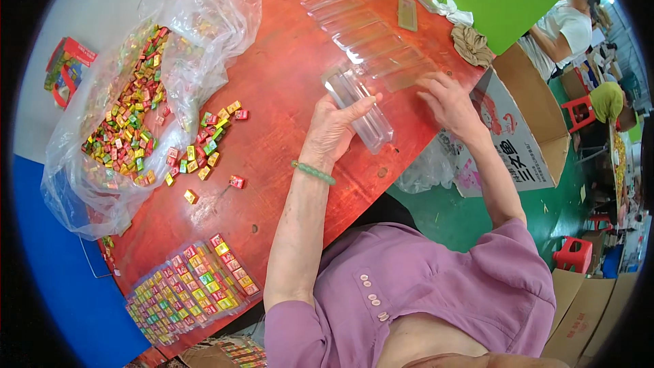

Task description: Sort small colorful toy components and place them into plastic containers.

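My left hand (334, 126), with a green bead bracelet at the wrist, grips a clear plastic tray (371, 126). The tray is long and narrow, and my thumb lies across it; whether several are stacked there I cannot tell. Ahead of it, a slanting row of similar clear trays (368, 39) lies side by side on the red table (279, 48). My right hand (449, 102) is at the near right end of that row, its fingers bent and apart, with nothing visible in them. Whether its fingertips touch the last tray is unclear.
Small wrapped candies (129, 123) fill an open clear bag (225, 0) at the left, and some are loose beside it. Filled trays (197, 286) line the near left edge. Right of the table stand a cardboard box (524, 123) and red stools (572, 253); a person (569, 31) is beyond.
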The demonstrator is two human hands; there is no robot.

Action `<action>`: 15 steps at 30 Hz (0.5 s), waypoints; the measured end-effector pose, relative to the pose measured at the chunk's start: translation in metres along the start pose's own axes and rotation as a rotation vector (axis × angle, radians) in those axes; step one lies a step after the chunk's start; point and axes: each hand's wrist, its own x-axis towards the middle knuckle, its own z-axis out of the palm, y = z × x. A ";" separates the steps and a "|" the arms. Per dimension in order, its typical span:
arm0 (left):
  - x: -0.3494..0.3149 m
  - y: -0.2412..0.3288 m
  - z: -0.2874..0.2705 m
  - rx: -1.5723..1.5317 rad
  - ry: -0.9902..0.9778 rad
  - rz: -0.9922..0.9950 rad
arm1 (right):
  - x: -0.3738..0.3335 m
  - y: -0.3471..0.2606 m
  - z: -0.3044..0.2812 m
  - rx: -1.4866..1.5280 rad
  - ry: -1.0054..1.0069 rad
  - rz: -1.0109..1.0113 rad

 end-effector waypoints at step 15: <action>-0.005 -0.019 0.024 0.426 0.089 0.188 | 0.005 -0.080 -0.014 1.082 -0.212 0.553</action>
